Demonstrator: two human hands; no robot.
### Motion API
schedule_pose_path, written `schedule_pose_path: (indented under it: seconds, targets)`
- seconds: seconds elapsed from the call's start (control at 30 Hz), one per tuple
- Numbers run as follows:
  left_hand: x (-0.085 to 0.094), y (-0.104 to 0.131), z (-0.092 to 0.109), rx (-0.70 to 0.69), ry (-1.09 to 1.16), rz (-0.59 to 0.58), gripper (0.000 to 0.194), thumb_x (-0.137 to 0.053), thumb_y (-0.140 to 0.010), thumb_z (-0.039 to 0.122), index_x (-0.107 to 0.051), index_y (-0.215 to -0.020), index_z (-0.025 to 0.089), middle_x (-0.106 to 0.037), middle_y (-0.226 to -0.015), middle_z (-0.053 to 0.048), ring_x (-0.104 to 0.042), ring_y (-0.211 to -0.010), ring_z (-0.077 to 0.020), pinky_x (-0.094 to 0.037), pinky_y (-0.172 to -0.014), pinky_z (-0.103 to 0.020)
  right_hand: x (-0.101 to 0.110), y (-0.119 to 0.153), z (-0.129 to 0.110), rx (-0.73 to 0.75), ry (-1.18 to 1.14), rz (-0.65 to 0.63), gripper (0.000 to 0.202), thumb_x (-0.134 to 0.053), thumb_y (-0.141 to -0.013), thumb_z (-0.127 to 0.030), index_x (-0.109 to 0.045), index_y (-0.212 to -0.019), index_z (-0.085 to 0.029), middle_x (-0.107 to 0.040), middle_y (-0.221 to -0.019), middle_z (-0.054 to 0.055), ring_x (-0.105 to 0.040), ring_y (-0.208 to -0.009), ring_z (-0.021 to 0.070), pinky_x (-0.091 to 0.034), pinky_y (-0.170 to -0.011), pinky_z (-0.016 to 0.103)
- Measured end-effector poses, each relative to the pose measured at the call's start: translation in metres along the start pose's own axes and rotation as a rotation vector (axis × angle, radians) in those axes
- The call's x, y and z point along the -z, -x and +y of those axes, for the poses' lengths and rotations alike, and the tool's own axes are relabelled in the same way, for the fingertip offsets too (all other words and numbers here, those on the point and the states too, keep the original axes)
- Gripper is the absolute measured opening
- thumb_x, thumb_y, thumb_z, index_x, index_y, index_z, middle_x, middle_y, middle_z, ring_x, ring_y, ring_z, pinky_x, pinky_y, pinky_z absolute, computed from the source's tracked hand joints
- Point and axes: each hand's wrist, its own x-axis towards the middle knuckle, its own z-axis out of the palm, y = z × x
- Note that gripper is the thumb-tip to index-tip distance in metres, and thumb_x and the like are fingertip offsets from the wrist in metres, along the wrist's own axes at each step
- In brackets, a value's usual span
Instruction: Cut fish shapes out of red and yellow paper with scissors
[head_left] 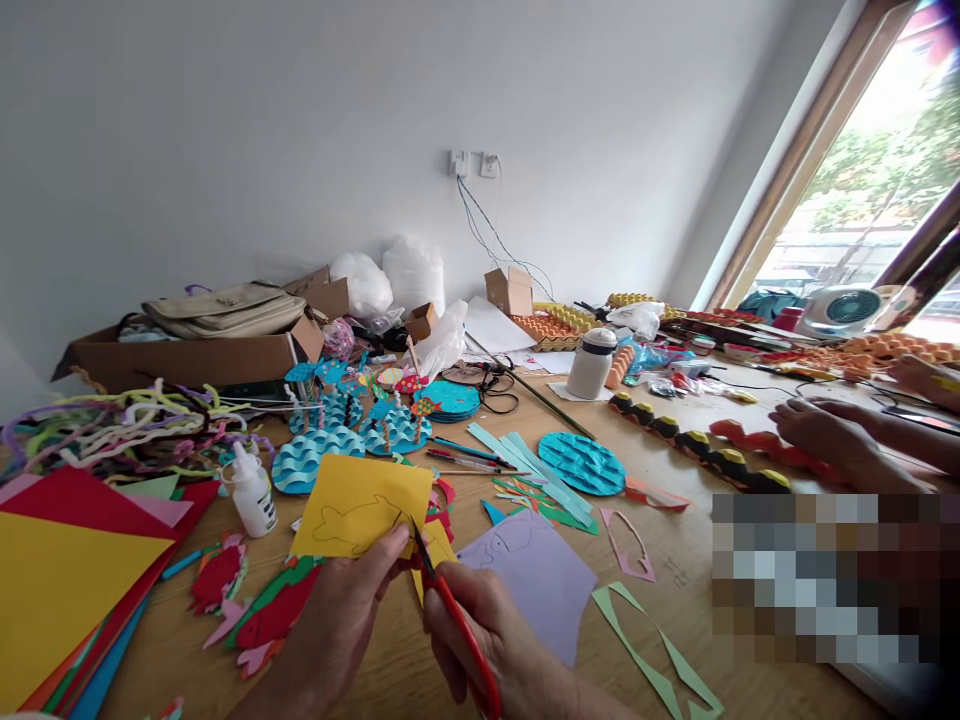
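Observation:
Yellow paper point(345, 490) with a fish outline drawn on it is pinched in my left hand point(356, 590) by its lower right part. My right hand point(487, 625) grips red-handled scissors point(466, 628), whose dark blades meet the paper near the drawn fish. Behind my right hand lies a purple sheet point(536, 570), also with a drawn outline. Cut red fish shapes point(274, 610) lie left of my left hand, near a white glue bottle point(253, 492).
Colored sheets point(75, 590) are stacked at the left, below pipe cleaners point(150, 430). Blue discs point(581, 463) and a white canister point(592, 365) stand farther back. Green scraps point(652, 650) lie at the right. Another person's hands point(832, 440) work at the far right.

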Motion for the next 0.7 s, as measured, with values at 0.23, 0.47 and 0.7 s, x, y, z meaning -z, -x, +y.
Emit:
schedule_pose_path:
  seconds: [0.23, 0.47, 0.7]
  targets:
    - [0.0016, -0.0012, 0.0005, 0.021, 0.032, 0.015, 0.031, -0.068, -0.07, 0.019, -0.07, -0.101, 0.022, -0.074, -0.085, 0.0, -0.065, -0.089, -0.0226, -0.054, -0.076, -0.032, 0.0001, 0.0003, -0.0009, 0.023, -0.019, -0.008, 0.048, -0.043, -0.075, -0.065, -0.035, -0.056, -0.021, -0.035, -0.034, -0.009, -0.031, -0.029, 0.0037, -0.023, -0.031, 0.015]
    - [0.0037, -0.0028, 0.0025, 0.035, 0.017, -0.016, 0.025, -0.065, -0.072, 0.015, -0.071, -0.095, 0.022, -0.072, -0.076, 0.003, -0.064, -0.083, -0.0197, -0.052, -0.075, -0.029, 0.0011, -0.0005, 0.0035, 0.008, -0.018, 0.004, 0.042, -0.047, -0.078, -0.054, -0.035, -0.055, -0.02, -0.035, -0.034, -0.01, -0.031, -0.028, 0.0032, -0.023, -0.029, 0.013]
    - [0.0075, -0.0032, 0.0041, 0.025, -0.035, -0.023, 0.021, -0.064, -0.074, 0.02, -0.071, -0.094, 0.022, -0.074, -0.087, 0.001, -0.062, -0.089, -0.0198, -0.05, -0.078, -0.029, 0.0024, -0.0004, 0.0044, 0.014, -0.046, -0.003, 0.034, -0.047, -0.078, -0.043, -0.035, -0.055, -0.021, -0.035, -0.034, -0.01, -0.031, -0.027, 0.0035, -0.024, -0.027, 0.013]
